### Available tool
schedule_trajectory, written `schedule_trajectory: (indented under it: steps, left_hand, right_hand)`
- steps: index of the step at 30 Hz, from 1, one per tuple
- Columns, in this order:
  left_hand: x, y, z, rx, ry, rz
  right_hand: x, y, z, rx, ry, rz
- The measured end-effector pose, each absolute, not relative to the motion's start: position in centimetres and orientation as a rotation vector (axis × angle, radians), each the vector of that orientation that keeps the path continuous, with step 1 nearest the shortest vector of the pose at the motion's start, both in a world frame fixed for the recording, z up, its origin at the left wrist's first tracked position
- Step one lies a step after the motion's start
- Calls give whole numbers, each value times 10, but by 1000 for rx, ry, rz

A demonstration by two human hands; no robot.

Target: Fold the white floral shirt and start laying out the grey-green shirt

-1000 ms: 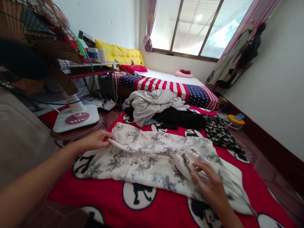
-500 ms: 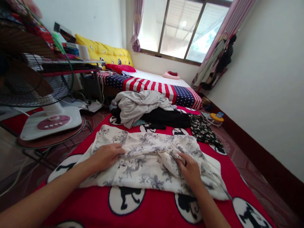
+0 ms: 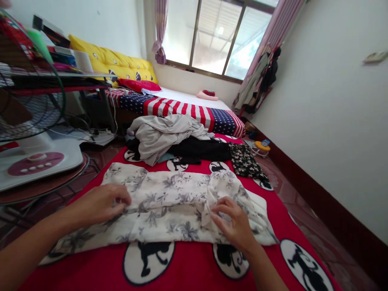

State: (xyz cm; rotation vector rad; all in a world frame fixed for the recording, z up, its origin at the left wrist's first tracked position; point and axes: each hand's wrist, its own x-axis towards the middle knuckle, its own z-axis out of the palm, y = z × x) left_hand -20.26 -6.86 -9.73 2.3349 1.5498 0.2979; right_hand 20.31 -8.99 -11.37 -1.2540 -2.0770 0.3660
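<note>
- Garment (image 3: pixel 172 182), one, pale with grey floral print: spread on the red blanket (image 3: pixel 194 262), its left end close to the blanket's left edge, its right end just short of the right edge.
- Long axis: runs crosswise, from the blanket's left edge towards its right, lying across the front of the person; both hands reach over its near border.
- Left hand (image 3: pixel 111 202): above the garment's left part, fingers loosely curled, thumb parted from them, no cloth seen between; contact with the fabric cannot be told.
- Right hand (image 3: pixel 232 222): at the garment's right part, thumb and forefinger apart, fingertips at a raised, crumpled fold (image 3: pixel 208 208); whether any cloth is pinched cannot be told.
- Key relation: the fold lies between the two hands, just beside the right hand, the nearer one; a flatter stretch of print separates it from the left hand.
- Grey cloth (image 3: pixel 163 135), one, heaped near the blanket's far left corner.
- Black cloth (image 3: pixel 206 149), one, lying beside the heap towards the right.
- Dark floral garment (image 3: pixel 246 159), one, lying at the blanket's right edge, beyond the pale garment.
</note>
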Motion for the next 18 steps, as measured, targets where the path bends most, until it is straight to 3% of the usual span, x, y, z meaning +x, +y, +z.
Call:
schedule_trajectory:
  steps: [3,11,18]
  left_hand:
    - [-177,-65,-101,2327,1434,369]
    - [-31,-10,-133,2303,1141,953]
    - [26,12,-181,2391,1382,717]
  right_hand:
    - [197,-87,-122,-1283,-1970,310]
    - [172,-79,-158,-1433,-2111,258]
    - [190,-88,-146,-1342,-2025,472]
